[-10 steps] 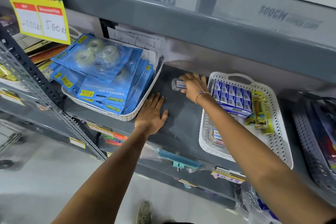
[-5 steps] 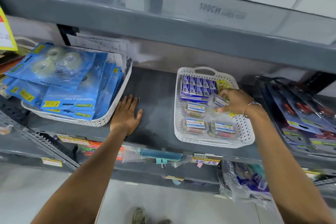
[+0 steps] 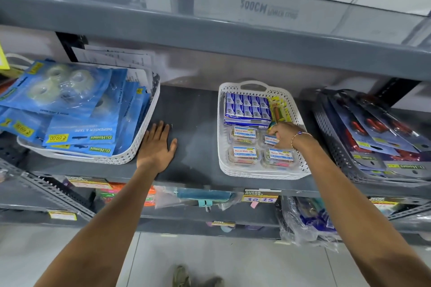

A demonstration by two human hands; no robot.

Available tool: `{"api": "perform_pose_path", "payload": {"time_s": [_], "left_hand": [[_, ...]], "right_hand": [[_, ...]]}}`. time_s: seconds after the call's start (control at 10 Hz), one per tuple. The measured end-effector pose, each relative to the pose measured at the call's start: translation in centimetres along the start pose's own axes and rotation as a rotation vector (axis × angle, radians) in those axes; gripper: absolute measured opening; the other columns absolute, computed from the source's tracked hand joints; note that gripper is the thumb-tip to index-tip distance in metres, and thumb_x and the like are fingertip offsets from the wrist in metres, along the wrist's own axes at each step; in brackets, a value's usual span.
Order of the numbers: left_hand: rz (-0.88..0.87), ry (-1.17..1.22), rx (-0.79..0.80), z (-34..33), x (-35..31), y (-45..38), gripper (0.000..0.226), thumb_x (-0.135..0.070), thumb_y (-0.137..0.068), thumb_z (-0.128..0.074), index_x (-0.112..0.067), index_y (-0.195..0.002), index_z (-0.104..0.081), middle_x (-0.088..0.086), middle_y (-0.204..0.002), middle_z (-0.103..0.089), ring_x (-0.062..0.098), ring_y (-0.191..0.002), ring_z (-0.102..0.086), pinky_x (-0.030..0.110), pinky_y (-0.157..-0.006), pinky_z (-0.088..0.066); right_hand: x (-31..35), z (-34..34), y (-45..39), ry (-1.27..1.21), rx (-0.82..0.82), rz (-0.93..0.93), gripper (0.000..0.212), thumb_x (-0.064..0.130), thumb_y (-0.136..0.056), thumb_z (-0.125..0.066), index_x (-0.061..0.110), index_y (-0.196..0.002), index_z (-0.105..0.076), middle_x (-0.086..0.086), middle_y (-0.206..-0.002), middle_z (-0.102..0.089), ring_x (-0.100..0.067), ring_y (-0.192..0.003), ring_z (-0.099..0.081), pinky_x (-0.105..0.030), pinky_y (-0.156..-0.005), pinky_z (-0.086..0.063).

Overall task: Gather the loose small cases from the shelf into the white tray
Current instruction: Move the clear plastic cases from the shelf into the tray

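Four small clear cases (image 3: 244, 154) with white labels sit two by two in the near half of the white tray (image 3: 261, 174) on the grey shelf (image 3: 198, 123). The right hand (image 3: 283, 135) rests its fingertips on the back right one (whether it grips, I cannot tell). Behind them lies a block of blue boxes (image 3: 247, 109). The left hand (image 3: 156, 147) lies flat and open on the bare shelf, just beside a basket of tape packs (image 3: 77, 109).
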State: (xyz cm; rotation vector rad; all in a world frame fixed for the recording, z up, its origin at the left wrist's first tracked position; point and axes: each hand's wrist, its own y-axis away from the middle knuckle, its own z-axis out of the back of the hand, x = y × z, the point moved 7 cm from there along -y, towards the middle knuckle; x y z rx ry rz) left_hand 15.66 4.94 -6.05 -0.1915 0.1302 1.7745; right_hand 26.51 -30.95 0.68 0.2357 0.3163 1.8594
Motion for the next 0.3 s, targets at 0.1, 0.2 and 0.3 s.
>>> {"api": "perform_pose_path", "payload": {"time_s": [0.1,0.2,0.3], "left_hand": [[-0.017,0.000,0.029,0.0,-0.1,-0.1,0.062,-0.045,-0.099,-0.020,-0.014,-0.152,-0.010,0.006,-0.162,-0.004,0.023,-0.149,0.000,0.039,-0.121,-0.001],[-0.024,0.060,0.078,0.7,-0.1,0.0,0.063,-0.042,-0.100,-0.025,-0.010,-0.152,-0.011,0.010,-0.162,-0.004,0.026,-0.149,0.000,0.041,-0.121,-0.002],[-0.059,0.125,0.024,2.1,-1.2,-0.2,0.064,-0.039,-0.099,-0.033,-0.006,-0.151,-0.015,0.012,-0.161,-0.007,0.026,-0.149,-0.001,0.040,-0.121,-0.004]], "right_hand": [[0.2,-0.1,0.1,0.005,0.024,-0.001,0.048,0.024,-0.074,-0.075,0.022,-0.120,-0.060,-0.006,-0.105,-0.060,-0.019,-0.084,-0.053,-0.024,-0.072,-0.041],[0.1,1.3,1.4,-0.037,0.039,-0.030,0.052,0.025,-0.076,-0.074,0.024,-0.125,-0.057,-0.006,-0.111,-0.061,-0.023,-0.096,-0.058,-0.024,-0.079,-0.045],[0.4,2.4,2.3,-0.126,-0.058,-0.065,0.041,0.023,-0.083,-0.066,0.025,-0.124,-0.058,-0.009,-0.121,-0.063,-0.028,-0.106,-0.060,-0.031,-0.090,-0.050]]}}
